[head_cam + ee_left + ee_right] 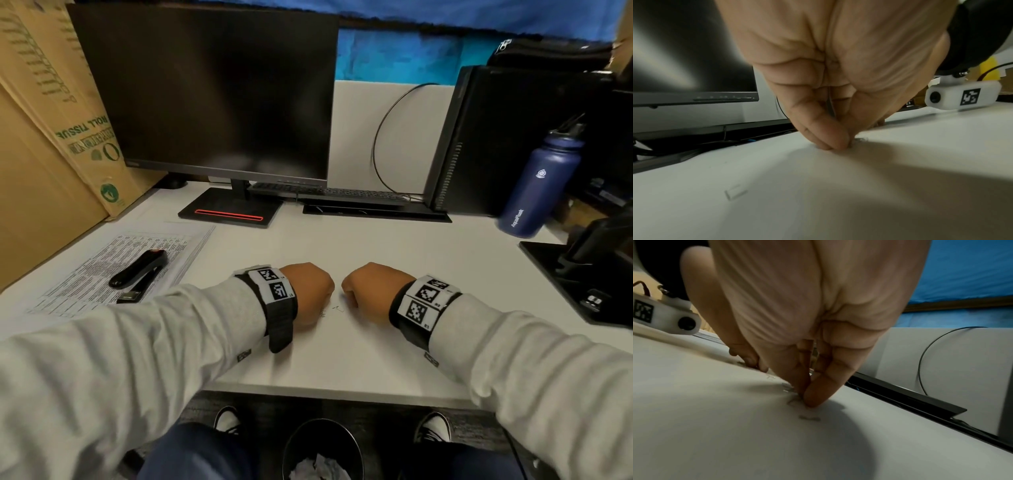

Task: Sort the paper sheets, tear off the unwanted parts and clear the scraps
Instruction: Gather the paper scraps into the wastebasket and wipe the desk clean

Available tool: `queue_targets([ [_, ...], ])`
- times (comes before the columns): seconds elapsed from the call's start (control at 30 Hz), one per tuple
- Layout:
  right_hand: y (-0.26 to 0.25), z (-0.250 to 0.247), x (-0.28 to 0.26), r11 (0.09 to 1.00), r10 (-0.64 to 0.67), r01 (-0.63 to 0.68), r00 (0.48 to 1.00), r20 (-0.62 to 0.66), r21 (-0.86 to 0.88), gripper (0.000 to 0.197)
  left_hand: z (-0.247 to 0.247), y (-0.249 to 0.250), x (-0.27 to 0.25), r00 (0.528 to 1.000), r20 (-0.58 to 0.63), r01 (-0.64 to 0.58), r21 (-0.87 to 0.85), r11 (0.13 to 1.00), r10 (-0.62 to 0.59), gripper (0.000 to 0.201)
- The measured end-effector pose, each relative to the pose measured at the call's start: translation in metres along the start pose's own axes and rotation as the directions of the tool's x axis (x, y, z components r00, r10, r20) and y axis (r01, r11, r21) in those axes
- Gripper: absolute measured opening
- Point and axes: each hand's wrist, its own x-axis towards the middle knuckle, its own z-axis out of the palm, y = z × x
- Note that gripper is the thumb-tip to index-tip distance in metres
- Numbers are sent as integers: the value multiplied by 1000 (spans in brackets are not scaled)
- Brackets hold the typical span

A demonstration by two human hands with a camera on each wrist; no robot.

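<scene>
Head view: left hand [310, 293] and right hand [371, 291] rest knuckles-up on the table [376, 246], fingers [818, 394] pinched down among loose staples [809, 418]; paper sheets [113, 270] lie far left.

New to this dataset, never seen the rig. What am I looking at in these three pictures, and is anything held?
No machine: a person at a white desk wears a camera on the head and one on each wrist. The head view looks down on both hands; the other two look along each hand at its fingers. The left hand and right hand press pinched fingertips onto the desk among loose staples. Whether either actually grips a staple cannot be told. To the left, printed sheets lie under a black stapler. Below the desk edge, a bin holds crumpled paper.
</scene>
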Motion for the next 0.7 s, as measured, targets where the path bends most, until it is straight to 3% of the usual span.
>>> queue_targets([
  [0.17, 2, -6, 9, 996, 49, -54, 996, 77, 68, 17, -4, -4, 4, 1000, 0, 15, -25, 1000, -15, 22],
  [0.27, 15, -15, 3, 924, 124, -135, 991, 55, 357, 10, -4, -12, 4, 999, -2, 51, -122, 991, -51, 20],
  [0.33, 28, -20, -6, 774, 193, -158, 981, 9, 613, 6, -4, -20, 1, 995, -30, 86, -218, 972, -95, 18],
  [0.4, 39, -20, -19, 493, 246, -102, 969, -26, 864, 11, -7, -31, -4, 982, -73, 133, -379, 916, -173, 14],
  [0.47, 45, -18, -37, 147, 274, -2, 961, -38, 989, 21, -10, -42, -13, 958, -74, 161, -661, 733, -277, 12],
  [0.57, 45, -8, -71, -274, 214, 92, 976, -33, 957, 25, -12, -50, -41, 921, 3, 105, -965, 240, -389, 12],
  [0.63, 45, 6, -96, -561, 70, 72, 997, -40, 825, 21, -8, -41, -66, 909, 30, -13, -995, -100, -416, 10],
  [0.7, 43, 28, -119, -749, -126, -31, 987, -96, 662, 23, 1, -28, -92, 907, 49, -115, -927, -358, -419, 10],
])
